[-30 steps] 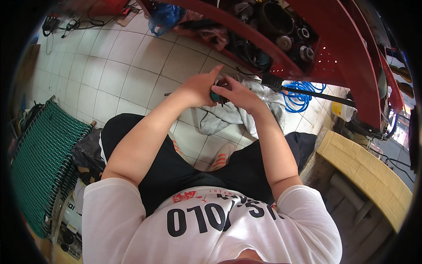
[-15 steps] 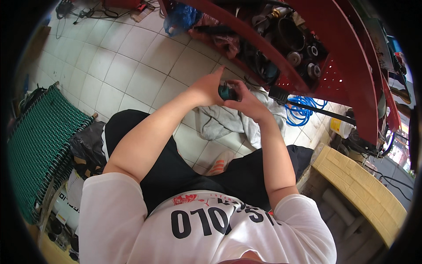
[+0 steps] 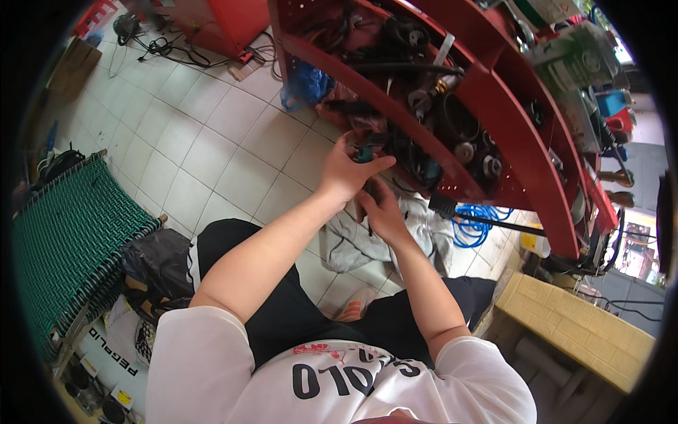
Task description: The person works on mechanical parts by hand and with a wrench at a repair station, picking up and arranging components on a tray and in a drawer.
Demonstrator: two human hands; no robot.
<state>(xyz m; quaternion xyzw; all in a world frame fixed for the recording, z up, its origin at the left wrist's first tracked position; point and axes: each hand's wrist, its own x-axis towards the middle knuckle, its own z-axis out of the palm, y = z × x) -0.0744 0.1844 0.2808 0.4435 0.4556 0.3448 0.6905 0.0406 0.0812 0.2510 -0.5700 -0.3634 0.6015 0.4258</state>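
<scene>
A small teal-and-black tool (image 3: 365,152) is gripped in my left hand (image 3: 344,169), at the foot of the red metal shelf. My left thumb stretches out to the right across its near side, and the hand hides much of the tool, so its kind is unclear. My right hand (image 3: 382,208) is just below and nearer to me, its fingers curled in under the left hand. What those fingers hold, if anything, is hidden. Beneath the hands a grey cloth (image 3: 353,247) lies crumpled on the floor between my legs.
The red shelf (image 3: 417,134), full of dark parts and tools, curves close ahead on the right. A blue coiled hose (image 3: 477,225) lies on the tiles beside it. Left stands a green woven seat (image 3: 85,240); a yellow-topped bench (image 3: 572,332) is at the right.
My right hand has come off the tool's right side and dropped nearer to me. The left hand has turned, its thumb now pointing right. The view has tilted, showing more of the shelf.
</scene>
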